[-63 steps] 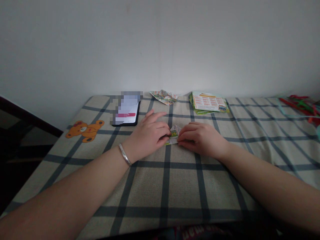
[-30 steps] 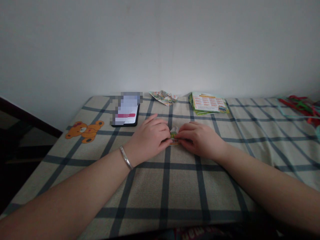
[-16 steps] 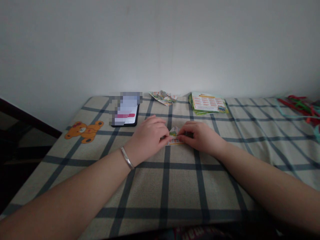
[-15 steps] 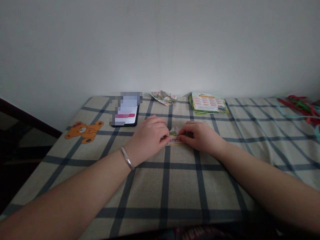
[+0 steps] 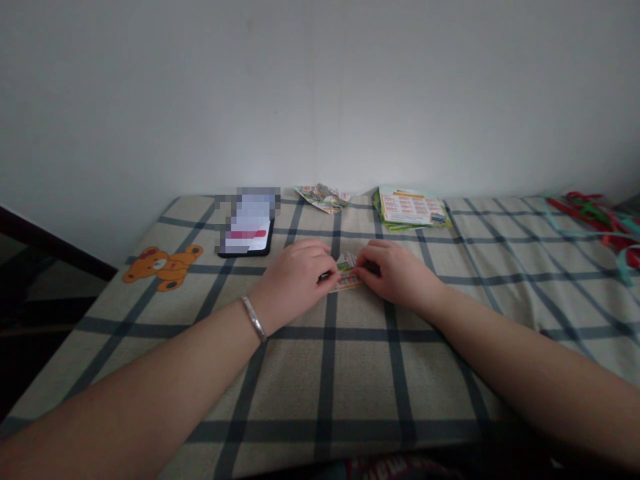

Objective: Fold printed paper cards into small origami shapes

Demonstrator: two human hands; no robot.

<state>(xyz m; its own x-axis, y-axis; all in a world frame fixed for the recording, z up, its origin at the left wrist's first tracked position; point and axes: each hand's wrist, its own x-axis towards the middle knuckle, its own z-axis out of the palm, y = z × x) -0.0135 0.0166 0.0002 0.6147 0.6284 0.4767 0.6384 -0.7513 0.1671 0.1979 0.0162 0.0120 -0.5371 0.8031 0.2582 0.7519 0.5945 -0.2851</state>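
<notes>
A small printed paper point(image 5: 346, 280), partly folded with a pointed top, lies on the checked cloth between my hands. My left hand point(image 5: 301, 272), with a silver bangle at the wrist, pinches its left side. From the right, my right hand point(image 5: 395, 270) grips the opposite side between thumb and fingers. Both hands rest low over the cloth, and their fingers hide much of the paper's edges. Behind them, near the wall, sits a folded paper piece point(image 5: 325, 197) with similar print.
A stack of printed cards point(image 5: 413, 209) lies by the wall at back right. To the left are a phone point(image 5: 255, 233) with a lit, partly blurred screen and an orange bear figure point(image 5: 163, 267). Red and green ribbons point(image 5: 595, 213) lie at the far right of the checked cloth point(image 5: 290, 387).
The view has shifted slightly, so everything sits a little further left and lower. My hands keep their hold on the small paper, with the fingers barely moved.
</notes>
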